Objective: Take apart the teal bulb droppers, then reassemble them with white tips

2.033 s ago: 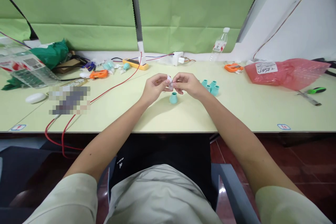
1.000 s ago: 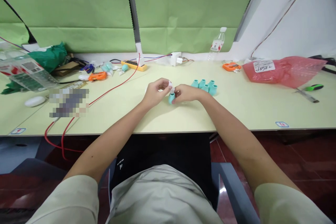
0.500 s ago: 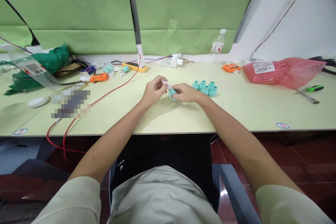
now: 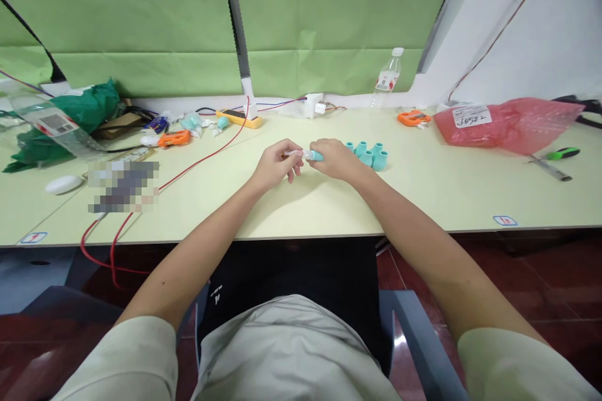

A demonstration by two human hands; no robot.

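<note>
Above the middle of the pale table, my left hand (image 4: 278, 163) pinches a small whitish piece (image 4: 298, 153), too small to make out clearly. My right hand (image 4: 332, 158) is closed round a teal bulb-shaped piece (image 4: 316, 156), which lies on its side with its narrow end toward my left hand. A translucent tip shows between the two hands, and the whitish piece meets it. Just right of my right hand stand several teal bulb-shaped pieces (image 4: 379, 160) with their open necks up.
On the pale table (image 4: 437, 200), a red plastic package (image 4: 508, 125), green-handled tool (image 4: 563, 153) and orange cutter (image 4: 414, 118) lie right. A bottle (image 4: 388, 78) stands behind. Leftward are a yellow meter (image 4: 239, 118), red cable (image 4: 207, 156), another orange cutter (image 4: 174, 138) and green bag (image 4: 89, 106).
The teal piece in my right hand has tipped from roughly upright to sideways, its neck toward my left hand. My left hand's lower fingers have spread a little. The camera view has shifted slightly.
</note>
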